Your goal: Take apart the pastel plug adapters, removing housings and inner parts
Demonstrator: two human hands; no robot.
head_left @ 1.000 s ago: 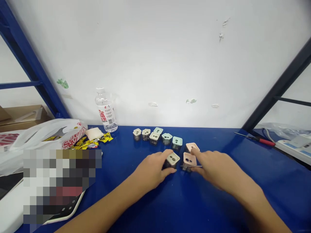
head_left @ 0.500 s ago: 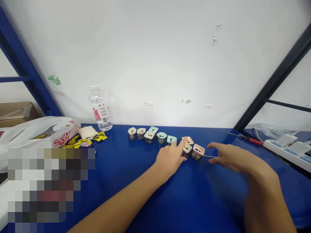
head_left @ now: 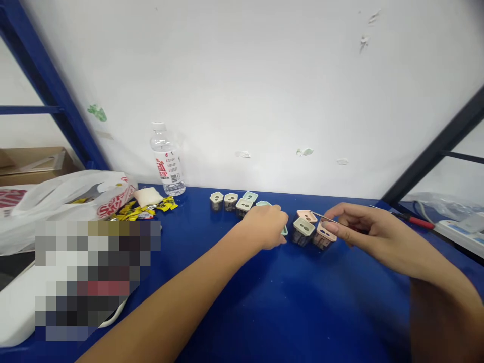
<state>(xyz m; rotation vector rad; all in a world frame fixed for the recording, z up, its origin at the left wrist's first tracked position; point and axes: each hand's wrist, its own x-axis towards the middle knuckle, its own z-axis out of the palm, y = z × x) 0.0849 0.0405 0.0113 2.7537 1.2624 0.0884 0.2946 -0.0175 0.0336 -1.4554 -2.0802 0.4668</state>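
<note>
head view: blue table [head_left: 272,307], white wall [head_left: 245,75]; left hand [head_left: 264,227] closed over green block [head_left: 284,231], right hand [head_left: 365,233] pinches rod [head_left: 322,216].

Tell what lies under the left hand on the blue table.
Only a mint-green corner of one small block peeks out beside the left hand; the rest of it is covered.

Mint-capped block [head_left: 284,231] mostly hidden under left hand [head_left: 264,227], only cap corner showing. Cream-capped block [head_left: 303,226] just right of it: upright, clear body, two dark holes in cap. Pink-capped block [head_left: 325,233] close against cream one's right side. Thin metal rod [head_left: 321,217] pinched in right hand [head_left: 363,229] fingertips, near-level, tip over second pink cap [head_left: 307,216] behind.
</note>
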